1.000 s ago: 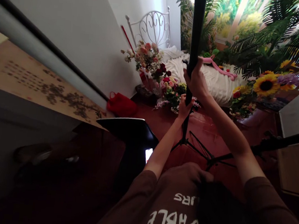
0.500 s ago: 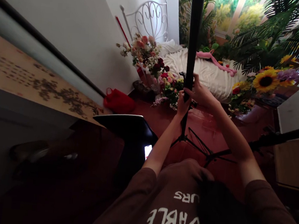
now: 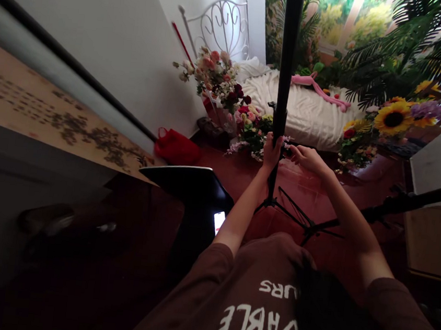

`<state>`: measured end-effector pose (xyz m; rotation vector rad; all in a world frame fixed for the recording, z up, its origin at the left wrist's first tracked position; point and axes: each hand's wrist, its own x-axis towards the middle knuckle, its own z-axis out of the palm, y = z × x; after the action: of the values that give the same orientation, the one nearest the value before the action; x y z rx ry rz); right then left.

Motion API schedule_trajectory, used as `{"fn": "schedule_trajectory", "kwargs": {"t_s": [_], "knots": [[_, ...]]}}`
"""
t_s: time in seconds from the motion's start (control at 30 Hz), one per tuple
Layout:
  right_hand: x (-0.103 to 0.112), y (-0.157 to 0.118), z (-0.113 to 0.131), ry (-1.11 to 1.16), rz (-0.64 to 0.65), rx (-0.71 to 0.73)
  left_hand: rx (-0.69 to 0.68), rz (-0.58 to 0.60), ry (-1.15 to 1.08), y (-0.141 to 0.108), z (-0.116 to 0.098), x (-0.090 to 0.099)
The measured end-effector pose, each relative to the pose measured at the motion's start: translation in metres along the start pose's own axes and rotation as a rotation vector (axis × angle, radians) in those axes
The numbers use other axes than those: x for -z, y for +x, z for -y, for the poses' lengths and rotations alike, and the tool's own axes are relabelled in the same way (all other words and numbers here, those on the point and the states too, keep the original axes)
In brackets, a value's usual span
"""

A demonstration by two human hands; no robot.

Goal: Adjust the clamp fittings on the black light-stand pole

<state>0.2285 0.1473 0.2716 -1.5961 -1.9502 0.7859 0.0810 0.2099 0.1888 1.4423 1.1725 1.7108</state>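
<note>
Left hand (image 3: 271, 150): fingers curled closed round the black pole (image 3: 286, 72), thumb side up. Right hand (image 3: 307, 158): fingertips bunched at the pole's right side, by a small dark fitting (image 3: 286, 151), possibly a knob; cannot tell whether I am pinching it or only near it.

Pole stands roughly upright before me, its tripod legs (image 3: 270, 203) on the red floor (image 3: 301, 180). Judged handling: stiff, smooth, light for its length, not fragile, likely to slip through a loose palm. Best hold: full wrap below the small lever (image 3: 273, 105); fingertips only for the fitting.

Beyond: flowers (image 3: 250, 116), white-covered bed (image 3: 314, 122). Second stand (image 3: 381, 209) to my right; lit phone (image 3: 219, 221) beside my left forearm.
</note>
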Motion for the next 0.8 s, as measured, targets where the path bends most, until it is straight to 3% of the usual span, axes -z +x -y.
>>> {"fn": "schedule_trajectory", "kwargs": {"t_s": [0.13,0.27,0.37,0.43,0.53,0.67,0.8], "knots": [[-0.016,0.001,-0.003,0.225,-0.017,-0.073,0.007,0.002,0.001,-0.001,-0.001,0.0],[-0.026,0.001,0.008,0.577,0.021,-0.324,0.02,0.0,0.003,0.0,0.002,-0.001],[-0.028,0.0,0.015,0.933,0.113,-0.505,0.03,-0.007,0.009,0.001,0.006,-0.002],[-0.028,-0.002,0.015,1.053,0.177,-0.555,0.03,-0.007,0.009,0.001,0.008,-0.002],[-0.03,-0.006,0.008,0.848,0.081,-0.529,0.015,-0.013,0.019,0.0,0.01,-0.002],[-0.031,-0.011,-0.003,0.326,-0.153,-0.225,0.006,-0.011,0.069,-0.002,0.009,-0.002],[-0.027,-0.014,-0.001,0.011,-0.169,-0.085,-0.027,-0.005,0.086,-0.002,0.009,-0.001]]}}
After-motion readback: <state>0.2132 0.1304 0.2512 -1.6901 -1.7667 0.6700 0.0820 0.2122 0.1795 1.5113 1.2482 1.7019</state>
